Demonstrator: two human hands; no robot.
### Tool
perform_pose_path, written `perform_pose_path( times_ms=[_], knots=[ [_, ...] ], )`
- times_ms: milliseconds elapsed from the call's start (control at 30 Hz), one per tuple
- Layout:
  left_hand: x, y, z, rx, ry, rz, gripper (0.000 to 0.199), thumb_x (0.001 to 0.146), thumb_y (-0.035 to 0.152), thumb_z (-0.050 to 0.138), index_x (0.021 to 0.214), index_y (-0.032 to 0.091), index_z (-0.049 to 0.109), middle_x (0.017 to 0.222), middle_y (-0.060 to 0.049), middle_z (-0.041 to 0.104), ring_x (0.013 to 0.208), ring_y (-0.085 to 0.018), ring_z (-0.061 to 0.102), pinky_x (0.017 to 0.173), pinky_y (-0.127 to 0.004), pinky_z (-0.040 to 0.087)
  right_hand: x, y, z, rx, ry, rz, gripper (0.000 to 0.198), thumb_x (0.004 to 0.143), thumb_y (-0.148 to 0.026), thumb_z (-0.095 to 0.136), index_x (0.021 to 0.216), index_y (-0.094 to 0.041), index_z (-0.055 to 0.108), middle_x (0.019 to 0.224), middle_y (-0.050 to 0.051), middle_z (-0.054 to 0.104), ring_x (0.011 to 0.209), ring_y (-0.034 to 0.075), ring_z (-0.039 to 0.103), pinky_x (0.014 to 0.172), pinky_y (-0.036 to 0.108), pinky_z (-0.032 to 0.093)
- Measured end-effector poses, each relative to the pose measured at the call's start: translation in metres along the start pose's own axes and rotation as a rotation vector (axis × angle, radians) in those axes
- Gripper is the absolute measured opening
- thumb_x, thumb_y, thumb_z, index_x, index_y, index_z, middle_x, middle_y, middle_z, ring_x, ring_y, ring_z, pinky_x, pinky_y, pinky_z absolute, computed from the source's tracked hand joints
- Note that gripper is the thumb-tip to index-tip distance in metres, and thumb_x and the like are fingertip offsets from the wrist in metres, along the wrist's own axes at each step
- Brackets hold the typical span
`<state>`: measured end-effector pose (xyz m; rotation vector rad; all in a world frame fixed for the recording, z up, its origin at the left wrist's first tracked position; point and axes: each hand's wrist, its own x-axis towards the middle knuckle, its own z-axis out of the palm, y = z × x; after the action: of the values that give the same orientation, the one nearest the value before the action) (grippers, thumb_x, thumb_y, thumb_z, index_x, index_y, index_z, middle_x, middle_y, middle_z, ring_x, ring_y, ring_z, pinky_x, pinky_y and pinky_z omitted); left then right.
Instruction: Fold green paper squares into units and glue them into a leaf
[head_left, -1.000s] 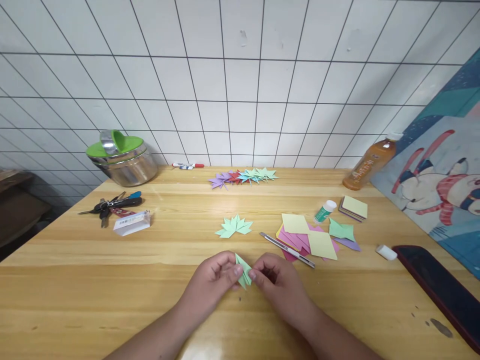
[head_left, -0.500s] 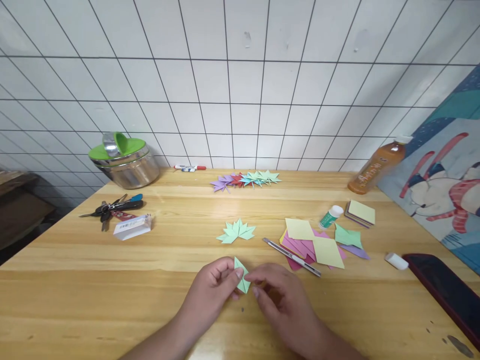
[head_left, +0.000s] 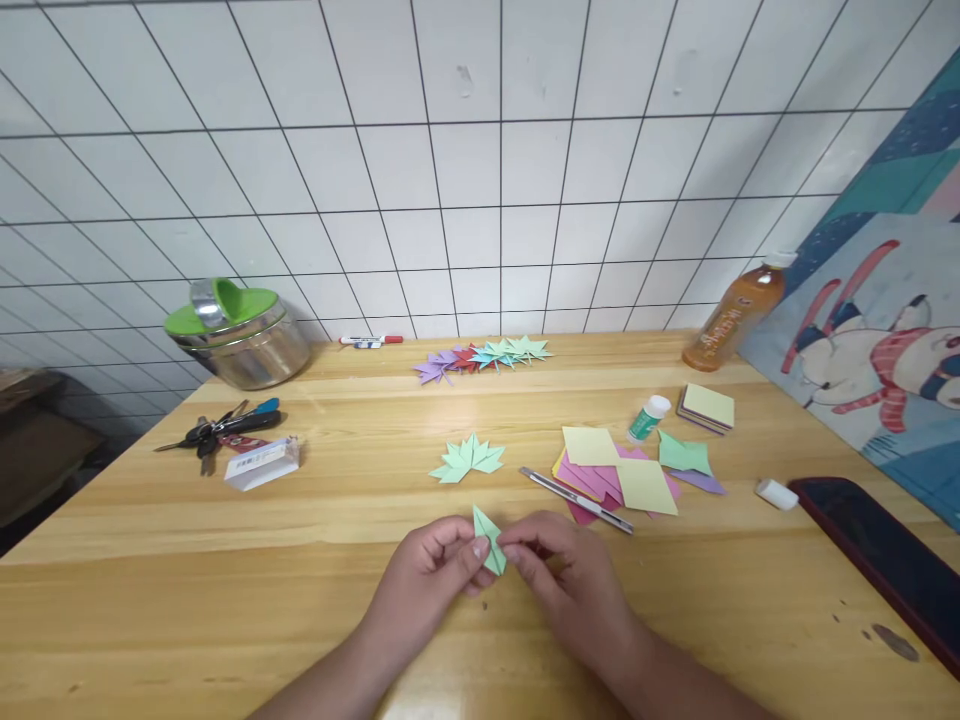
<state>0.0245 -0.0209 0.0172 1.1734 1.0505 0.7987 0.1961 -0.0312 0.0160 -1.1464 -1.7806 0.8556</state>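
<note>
A small folded piece of light green paper point(head_left: 488, 530) is pinched in my left hand point(head_left: 439, 566), the thumb lying across its front. My right hand point(head_left: 561, 575) closes thumb and forefinger on the paper's right edge. Creases run along its face, and its top comes to a point. Just beyond my hands, a light green folded paper leaf point(head_left: 466, 458) with several points lies flat. A utility knife point(head_left: 577, 500) rests to its right, against a pile of coloured paper squares point(head_left: 592, 470).
Pointed paper leaves point(head_left: 484, 358) in purple, red and green lie near the tiled wall. At left are a steel pot point(head_left: 240, 335), keys point(head_left: 217, 432) and a small white box point(head_left: 262, 462). At right stand a glue stick point(head_left: 648, 418) and a bottle point(head_left: 735, 315); a phone point(head_left: 877, 560) lies nearer.
My right thumb and forefinger have come together on the right edge of the folded paper; they were apart before. The whole view has shifted slightly.
</note>
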Motion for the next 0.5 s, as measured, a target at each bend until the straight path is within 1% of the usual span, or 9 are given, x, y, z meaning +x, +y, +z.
perform_pose_path(
  times_ms=[133, 267, 333, 433, 500],
  knots=[
    [-0.0026, 0.0021, -0.0001, -0.018, -0.036, 0.016, 0.025, 0.078, 0.038, 0.062, 0.077, 0.013, 0.063, 0.066, -0.003, 0.063, 0.062, -0.012, 0.056, 0.059, -0.021, 0.043, -0.0003, -0.001, -0.0014, 0.034, 0.028, 0.023, 0.013, 0.084, -0.02, 0.051, 0.08, -0.02, 0.063, 0.073, 0.001, 0.063, 0.066, 0.011, 0.056, 0.06, 0.021, 0.041],
    [-0.0039, 0.0011, 0.0007, -0.09, -0.11, 0.033, 0.021, 0.073, 0.033, 0.068, 0.079, 0.014, 0.061, 0.07, -0.002, 0.063, 0.065, -0.012, 0.055, 0.061, -0.021, 0.042, -0.0004, -0.0019, -0.0017, 0.039, 0.008, -0.008, 0.013, 0.084, -0.02, 0.05, 0.075, -0.018, 0.06, 0.07, 0.0, 0.061, 0.066, 0.011, 0.054, 0.06, 0.021, 0.04],
    [-0.0041, -0.0017, 0.0027, -0.083, -0.084, 0.042, 0.022, 0.07, 0.031, 0.07, 0.077, 0.014, 0.059, 0.068, -0.001, 0.061, 0.063, -0.011, 0.053, 0.061, -0.021, 0.041, -0.0007, -0.002, -0.0011, 0.041, -0.009, -0.017, 0.013, 0.084, -0.02, 0.05, 0.075, -0.018, 0.059, 0.07, 0.0, 0.059, 0.066, 0.011, 0.053, 0.06, 0.021, 0.039],
    [-0.0041, -0.0058, 0.0058, -0.01, 0.02, 0.046, 0.022, 0.069, 0.031, 0.071, 0.072, 0.013, 0.058, 0.058, 0.003, 0.054, 0.055, -0.008, 0.046, 0.054, -0.019, 0.037, -0.0019, -0.0021, 0.0007, 0.065, -0.008, -0.006, 0.012, 0.085, -0.02, 0.049, 0.077, -0.019, 0.059, 0.07, 0.0, 0.058, 0.066, 0.011, 0.052, 0.059, 0.022, 0.039],
    [-0.004, -0.0068, 0.0066, 0.0, 0.043, 0.052, 0.022, 0.07, 0.031, 0.07, 0.07, 0.014, 0.057, 0.055, 0.004, 0.051, 0.053, -0.007, 0.044, 0.052, -0.018, 0.036, -0.0029, -0.0025, 0.0022, 0.121, -0.014, 0.018, 0.011, 0.084, -0.021, 0.05, 0.078, -0.019, 0.059, 0.071, 0.0, 0.058, 0.065, 0.011, 0.052, 0.058, 0.022, 0.04]
  ],
)
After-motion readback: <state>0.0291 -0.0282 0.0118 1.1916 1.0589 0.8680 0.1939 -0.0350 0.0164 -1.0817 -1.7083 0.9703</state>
